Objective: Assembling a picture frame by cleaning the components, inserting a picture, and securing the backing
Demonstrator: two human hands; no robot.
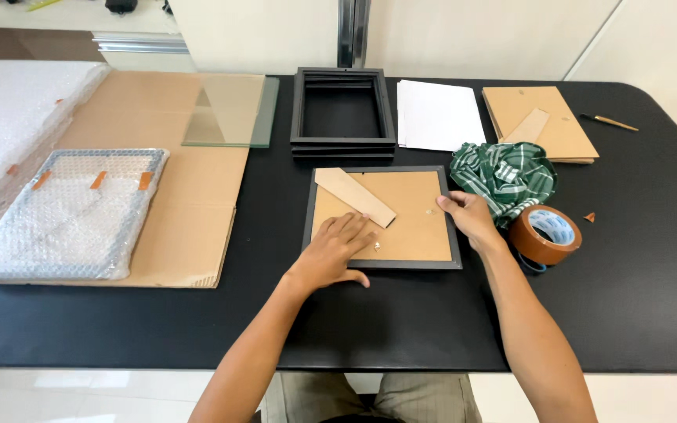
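The left hand (333, 249) lies flat and open, fingers spread, pressing on the brown backing board (381, 215) of a black picture frame (381, 265) that rests face down near the front middle of the black desk (652, 298). The right hand (468, 218) sits at the frame's right edge, fingers loosely curled against the rim, gripping nothing else. A tan easel stand (354, 196) lies slanted across the board's upper left, its lower end just beside the left fingertips.

Just right of the frame sits a crumpled green-and-white striped cloth (511, 176), touching the right hand — and beside that a roll of brown packing tape (544, 235). Behind the frame stands a stack of empty black frames (342, 110). To its right lie white paper sheets (439, 115), then a pile of brown backing boards (546, 125) with another stand on top, and a small brush (609, 121) well apart near the far right.

To the left, a flattened cardboard sheet (190, 204) carries a glass pane (233, 110) and a bubble-wrapped frame (68, 215); more bubble wrap (9, 117) lies at the far left edge.
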